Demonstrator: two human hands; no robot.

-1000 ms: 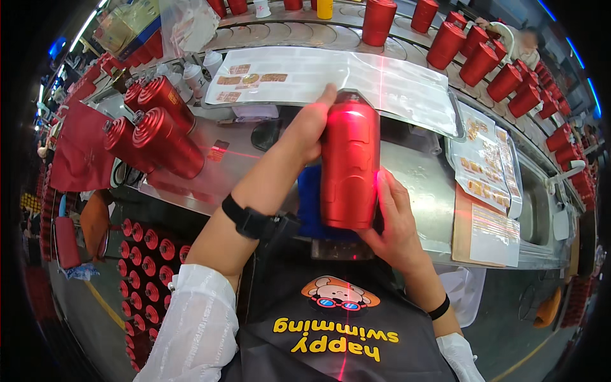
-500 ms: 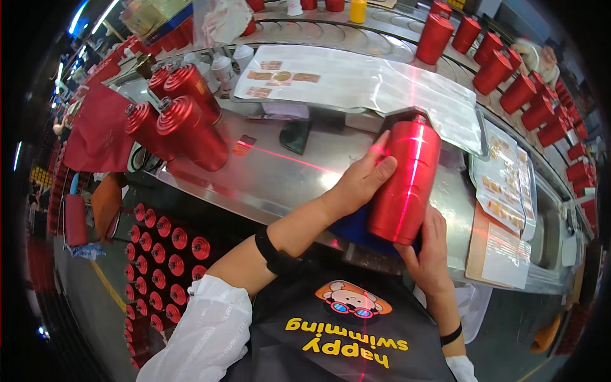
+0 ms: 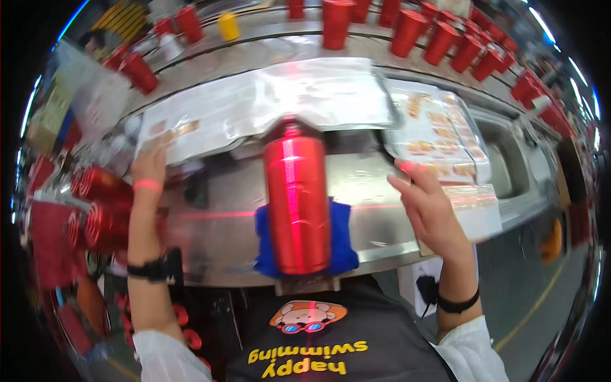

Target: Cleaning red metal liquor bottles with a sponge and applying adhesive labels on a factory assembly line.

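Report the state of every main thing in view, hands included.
White sheet: spread out, stickers at left end.
Blue cloth: partly covered.
Red bottle: lying on blue cloth, unheld.
Left hand: at sheet's left end, grip unclear.
Right hand: open, holding nothing.
Yellow container: upright.

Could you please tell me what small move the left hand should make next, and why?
Probably the left hand should pick up one of the small patches on the white sheet: it is at that end of the sheet, while the red bottle lies unheld on the blue cloth, lit by a red line.
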